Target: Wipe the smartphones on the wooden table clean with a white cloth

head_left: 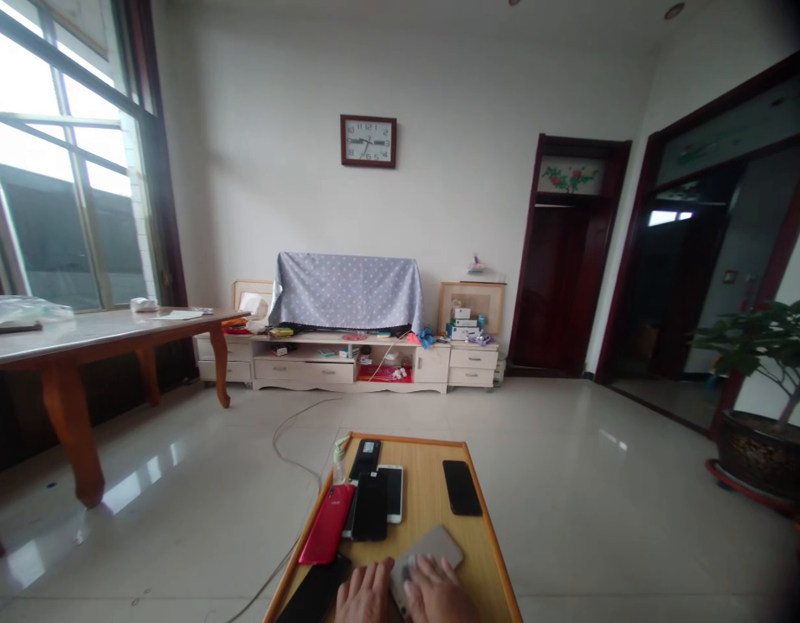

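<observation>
The silvery phone [444, 542] lies on the counter [429, 463], under the right hand [439, 593], beside the left hand [363, 594]; I cannot tell whether either grip is clenched; its handling looks unfinished; whether the red phone [327, 524] is done is unclear.

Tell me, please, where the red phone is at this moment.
In the head view, the red phone lies by the left edge of the small wooden table, ahead of the left hand, with a clear bottle just beyond its far end.
</observation>
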`<state>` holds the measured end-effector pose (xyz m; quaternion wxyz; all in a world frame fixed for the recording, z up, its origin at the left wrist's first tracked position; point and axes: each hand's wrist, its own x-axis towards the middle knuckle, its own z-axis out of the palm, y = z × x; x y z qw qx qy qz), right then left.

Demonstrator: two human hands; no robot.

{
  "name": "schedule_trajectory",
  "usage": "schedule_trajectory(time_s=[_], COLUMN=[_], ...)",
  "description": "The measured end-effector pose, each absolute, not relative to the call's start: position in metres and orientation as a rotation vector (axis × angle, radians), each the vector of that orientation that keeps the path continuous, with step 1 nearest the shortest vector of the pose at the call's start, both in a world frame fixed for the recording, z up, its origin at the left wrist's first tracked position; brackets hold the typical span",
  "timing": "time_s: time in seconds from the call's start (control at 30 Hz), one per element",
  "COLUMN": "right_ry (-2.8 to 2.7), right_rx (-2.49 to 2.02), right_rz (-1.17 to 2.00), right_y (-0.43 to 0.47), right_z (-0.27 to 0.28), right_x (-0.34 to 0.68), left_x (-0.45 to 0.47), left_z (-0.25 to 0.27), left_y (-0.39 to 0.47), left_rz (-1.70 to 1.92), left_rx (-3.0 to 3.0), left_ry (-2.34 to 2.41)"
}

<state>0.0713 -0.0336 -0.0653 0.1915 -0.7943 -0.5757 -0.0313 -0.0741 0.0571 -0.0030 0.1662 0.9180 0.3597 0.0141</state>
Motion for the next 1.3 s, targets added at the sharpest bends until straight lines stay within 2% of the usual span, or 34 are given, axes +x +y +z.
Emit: schedule_trajectory(time_s=[0.13, 0.33, 0.43, 0.67, 0.9, 1.13, 1.3], right_ry=[-1.347, -1.663, -1.706, -1.336, -1.678, -1.399, -1.376], right_rx=[-2.380, -2.169, -2.144, -2.316, -2.130, -2.311, -2.326], right_rz=[-0.145, 0.046, 0.097, 0.013, 0.235, -0.016, -0.049], right_y=[-0.045, -0.024, -0.021, -0.024, -0.008, -0.012, -0.013], right_z=[-0.032, -0.065, -0.065, -0.027, -0.051, -0.031, -0.052], right_x=[0.093, 0.055, 0.051, 0.086, 0.042, 0.096, 0.093], left_x=[-0.075, -0.074, -0.074, -0.074, -0.074, -0.075, -0.073], left_z=[-0.010, -0.018, -0.020, -0.020, -0.024, -0.010, -0.011], left_y=[0.057, 0.063, 0.064, 0.062, 0.065, 0.057, 0.062], left_rz=[0.086, 0.045, 0.054, 0.153, 0.060, 0.146, 0.059], left_rx=[2.619, 2.614, 2.604, 2.591, 2.563, 2.568, 2.564], left_ry=[1.006, 1.041, 1.041, 1.021, 1.056, 1.039, 1.058])
